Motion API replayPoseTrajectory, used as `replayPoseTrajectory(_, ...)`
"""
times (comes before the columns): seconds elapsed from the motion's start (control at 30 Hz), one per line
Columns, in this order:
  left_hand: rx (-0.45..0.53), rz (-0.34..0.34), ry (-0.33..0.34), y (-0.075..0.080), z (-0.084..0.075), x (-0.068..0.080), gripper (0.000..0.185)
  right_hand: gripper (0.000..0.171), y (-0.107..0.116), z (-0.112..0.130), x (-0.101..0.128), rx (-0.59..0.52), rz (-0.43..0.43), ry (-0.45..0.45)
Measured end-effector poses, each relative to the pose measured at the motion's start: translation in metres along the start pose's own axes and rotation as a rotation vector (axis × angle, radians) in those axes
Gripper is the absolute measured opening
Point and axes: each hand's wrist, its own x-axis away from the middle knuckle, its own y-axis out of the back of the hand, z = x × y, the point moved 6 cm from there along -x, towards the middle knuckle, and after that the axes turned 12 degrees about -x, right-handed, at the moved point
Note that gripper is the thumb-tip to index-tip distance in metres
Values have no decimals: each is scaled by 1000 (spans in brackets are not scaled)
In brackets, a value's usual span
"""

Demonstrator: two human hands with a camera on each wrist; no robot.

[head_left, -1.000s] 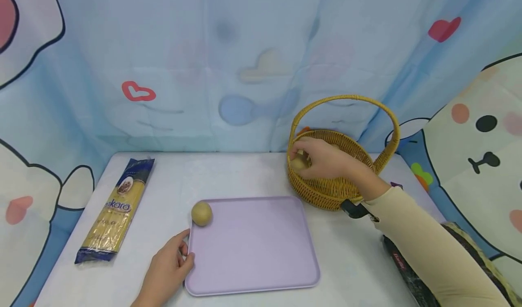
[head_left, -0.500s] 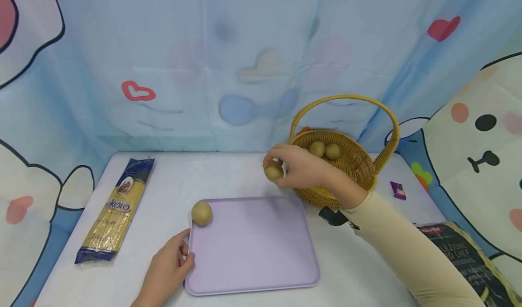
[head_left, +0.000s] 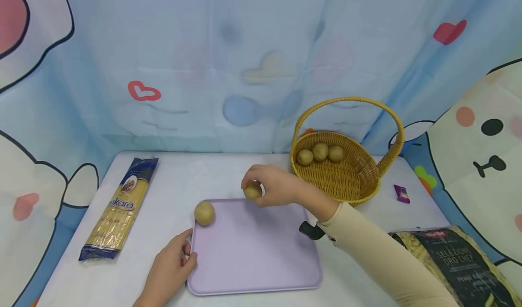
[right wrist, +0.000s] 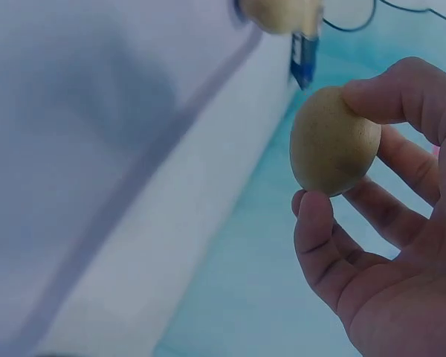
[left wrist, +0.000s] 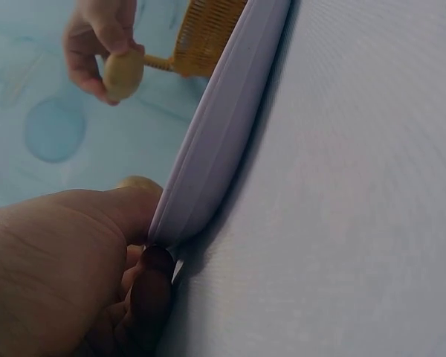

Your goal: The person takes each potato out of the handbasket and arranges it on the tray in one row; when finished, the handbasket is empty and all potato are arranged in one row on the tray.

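The right hand [head_left: 281, 187] is pinching a small potato [head_left: 253, 190] over the lilac tray [head_left: 261, 257]; the left hand [head_left: 171, 271], partly cut off, is gripping the tray's corner.

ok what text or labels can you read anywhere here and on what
"nkara", with the first letters hidden by a fold, on the spaghetti packet.
"SELEZIONE ORO CHEF" on the dark pasta bag; its smaller print is too blurred to read.
The small purple wrapper is too small to read.
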Motion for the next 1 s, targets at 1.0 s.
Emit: replayPoseTrajectory(1.0,-33,-11,-11,0,0,1,56,51,-76,-7,-36,57,94,-100)
